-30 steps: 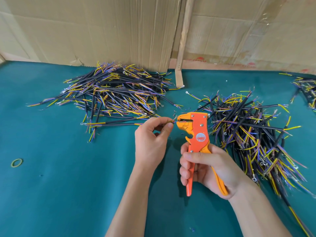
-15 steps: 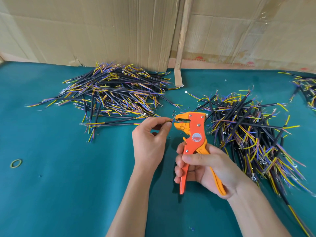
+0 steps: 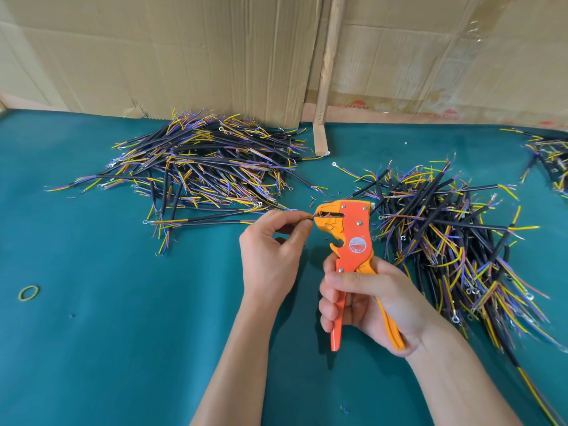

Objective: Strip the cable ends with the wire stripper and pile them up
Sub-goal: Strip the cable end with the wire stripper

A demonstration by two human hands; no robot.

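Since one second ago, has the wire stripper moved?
No. The wire stripper keeps its place below and right of the wooden strip.

Two bare forearms and hands, no sleeves in view

The left hand (image 3: 270, 256) and right hand (image 3: 368, 302) both enter from the lower edge of the frame, each on a forearm that is uncovered along its whole visible length. No sleeve, cuff, glove, watch, bracelet or ring shows on either one. The left forearm rises from the bottom centre, slim and smooth, narrowing at the wrist. The right forearm comes in from the lower right corner and looks broader, being nearer the camera. Fingernails are short and unpainted where they show, clearest on the right hand's thumb and fingertips. No marks or tattoos can be made out.
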